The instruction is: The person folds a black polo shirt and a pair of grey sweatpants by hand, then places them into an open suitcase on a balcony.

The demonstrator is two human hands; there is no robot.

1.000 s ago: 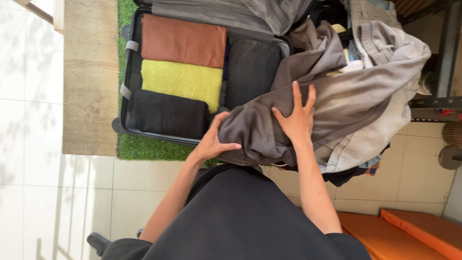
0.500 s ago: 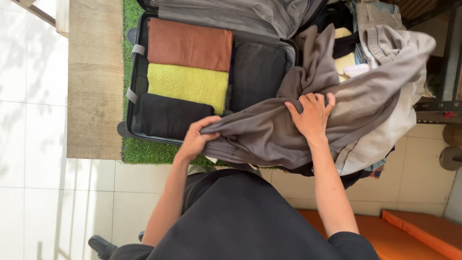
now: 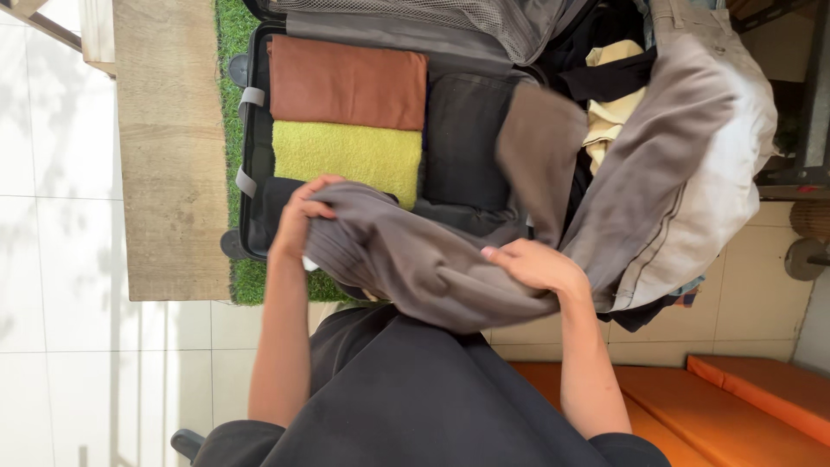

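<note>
Wearer's body, head view: two bare forearms, dark clothing.
Left hand [image 3: 298,220] and right hand [image 3: 540,264] carry no gloves, rings or watch; both forearms are uncovered, no sleeves in view. A plain black garment [image 3: 415,389], soft matte fabric with loose folds, fills the 6 o'clock area.

A single head-worn camera looks steeply down the person's front, close over their work. The picture sits turned sideways: the open suitcase [image 3: 346,130] fills the upper middle of the frame, the person's dark-clothed body the lower middle, and pale floor tiles [image 3: 52,259] run down the left edge. No second view exists.
</note>
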